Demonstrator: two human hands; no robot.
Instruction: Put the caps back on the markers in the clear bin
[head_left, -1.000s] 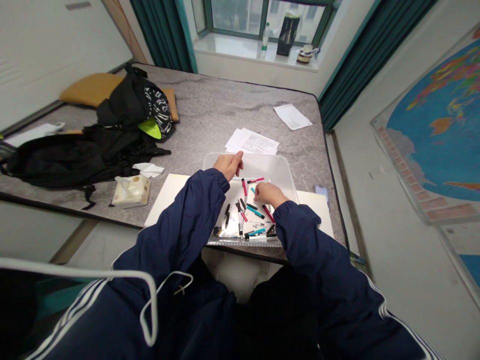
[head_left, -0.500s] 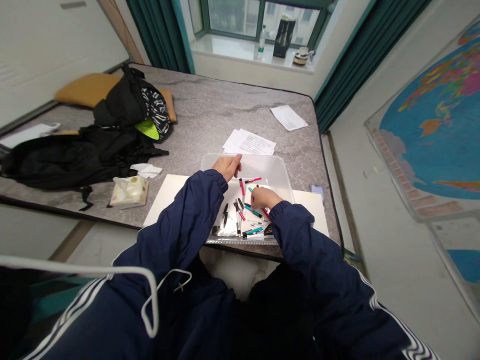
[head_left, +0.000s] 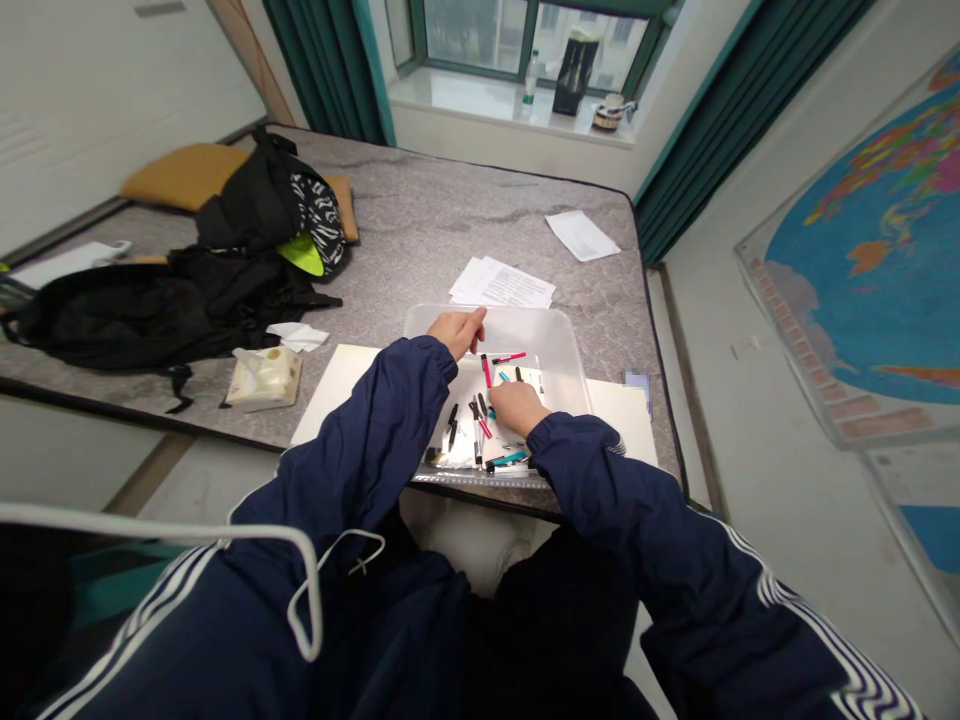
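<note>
A clear plastic bin (head_left: 566, 345) holds scattered pens and markers. My left hand (head_left: 457, 331) hangs over its far left part, fingers loosely bent downward and thumb apart, with nothing visible in it. Lower and to the right, my right hand (head_left: 517, 407) is down among the pens. Its fingers are curled together, and whatever lies in them is hidden. Just beyond it are a red pen with a black end (head_left: 486, 370) and a pink-red pen (head_left: 510, 358). Black pens (head_left: 453, 425) lie on the left side, and a teal marker (head_left: 510, 460) lies near the front wall.
Cream board (head_left: 330, 395) extends under the bin on both sides. Printed papers (head_left: 502, 283) lie behind it, with another sheet (head_left: 583, 236) farther right. A tissue pack (head_left: 264, 378) and black backpack (head_left: 135, 305) are to the left. A white cord (head_left: 187, 530) crosses low left.
My right hand has moved slightly left and lower among the pens, now covering a teal pen that showed before. My left hand keeps its place over the bin. The view has shifted slightly.
</note>
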